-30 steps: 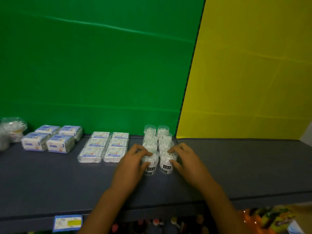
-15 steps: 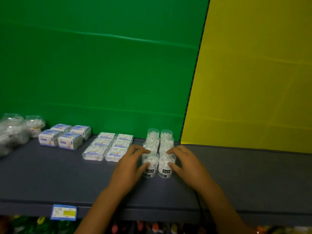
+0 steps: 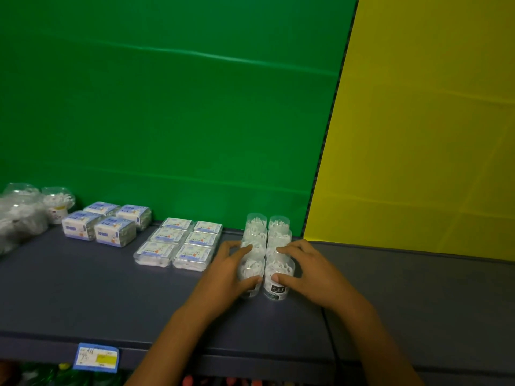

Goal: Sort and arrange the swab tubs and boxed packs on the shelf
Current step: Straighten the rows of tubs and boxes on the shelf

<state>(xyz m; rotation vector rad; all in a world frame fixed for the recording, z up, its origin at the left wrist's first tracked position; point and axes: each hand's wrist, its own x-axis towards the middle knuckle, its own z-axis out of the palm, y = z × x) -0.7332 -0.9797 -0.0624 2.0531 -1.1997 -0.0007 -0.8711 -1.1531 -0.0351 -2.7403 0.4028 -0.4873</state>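
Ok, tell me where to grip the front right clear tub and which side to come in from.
Grip the front right tub around its round wall above the dark label, thumb in front, fingers behind. Come from the right, as the right hand does: the neighbouring tub under the left hand blocks its left, and another tub stands close behind.

Dark grey shelf (image 3: 83, 296). On it, left to right: clear bagged tubs (image 3: 19, 215), four blue boxed packs (image 3: 107, 222) in a square, six flat clear packs (image 3: 181, 243) two-wide, cylindrical tubs (image 3: 267, 246) in two touching columns.
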